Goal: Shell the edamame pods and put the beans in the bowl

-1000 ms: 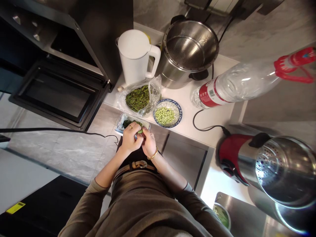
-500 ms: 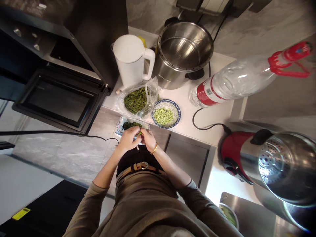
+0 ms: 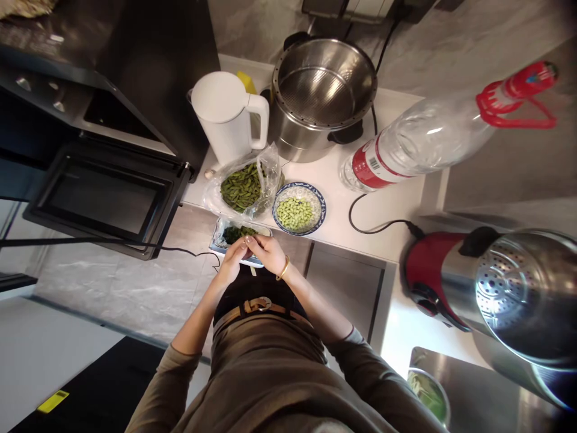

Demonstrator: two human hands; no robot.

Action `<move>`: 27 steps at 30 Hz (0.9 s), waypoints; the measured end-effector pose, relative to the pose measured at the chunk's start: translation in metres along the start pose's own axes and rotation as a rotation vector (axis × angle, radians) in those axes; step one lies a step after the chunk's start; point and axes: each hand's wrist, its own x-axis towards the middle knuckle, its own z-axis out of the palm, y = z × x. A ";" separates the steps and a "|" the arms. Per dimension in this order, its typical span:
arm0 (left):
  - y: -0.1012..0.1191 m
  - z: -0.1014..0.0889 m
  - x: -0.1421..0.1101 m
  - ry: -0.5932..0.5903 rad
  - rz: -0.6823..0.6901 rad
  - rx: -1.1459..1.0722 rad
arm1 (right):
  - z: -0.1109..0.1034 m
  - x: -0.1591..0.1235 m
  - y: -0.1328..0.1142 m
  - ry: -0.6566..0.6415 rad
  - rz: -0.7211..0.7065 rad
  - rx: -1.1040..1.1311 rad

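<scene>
My left hand (image 3: 231, 262) and my right hand (image 3: 269, 255) meet in front of my waist, thumbs and fingertips pinched together. Between them they grip an edamame pod, now mostly covered by my fingers. Just beyond and partly under my hands is a rectangular blue-and-white tray (image 3: 215, 242), lined with plastic and holding dark green pods (image 3: 237, 233). On the counter edge behind it, a clear plastic bag (image 3: 269, 165) lies open around a heap of green edamame pods (image 3: 241, 187). Right of the bag, a blue-rimmed bowl (image 3: 323, 207) holds shelled pale green beans (image 3: 295, 213).
A white pitcher (image 3: 220, 114) and a steel pot (image 3: 300, 141) stand at the back. A large water bottle (image 3: 415, 144) is to their right. A red-and-steel appliance (image 3: 428, 261) and a cord occupy the right side. An oven door (image 3: 108, 195) hangs open at left.
My fingers have shifted their pinch, and the green pod that showed between them is now mostly hidden. The view has moved slightly.
</scene>
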 end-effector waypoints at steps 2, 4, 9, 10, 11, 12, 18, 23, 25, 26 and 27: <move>0.004 -0.003 0.001 -0.032 -0.014 0.000 | -0.001 -0.001 0.003 -0.051 -0.017 0.020; 0.010 -0.005 0.003 -0.074 0.030 0.128 | 0.000 -0.002 0.006 -0.047 -0.022 0.064; 0.021 -0.003 0.010 0.018 0.271 0.784 | 0.004 0.003 0.012 0.020 0.086 0.221; 0.021 -0.001 0.010 0.060 0.300 0.879 | 0.004 0.005 0.012 0.017 0.102 0.237; 0.020 0.000 0.011 0.098 0.316 0.955 | 0.003 0.006 0.012 0.012 0.111 0.243; 0.019 0.001 0.011 0.130 0.327 1.018 | 0.003 0.008 0.012 0.010 0.117 0.244; 0.017 -0.002 0.011 0.184 0.419 1.267 | 0.001 0.011 0.017 -0.010 0.345 0.462; 0.021 -0.012 0.011 0.258 0.440 1.370 | -0.002 0.011 0.020 -0.062 0.389 0.716; 0.024 -0.018 0.011 0.275 0.404 1.372 | -0.006 0.012 0.021 -0.060 0.378 0.777; 0.024 -0.021 0.011 0.271 0.380 1.372 | -0.008 0.013 0.022 -0.053 0.378 0.806; 0.024 -0.024 0.010 0.258 0.354 1.373 | -0.011 0.014 0.024 -0.038 0.382 0.834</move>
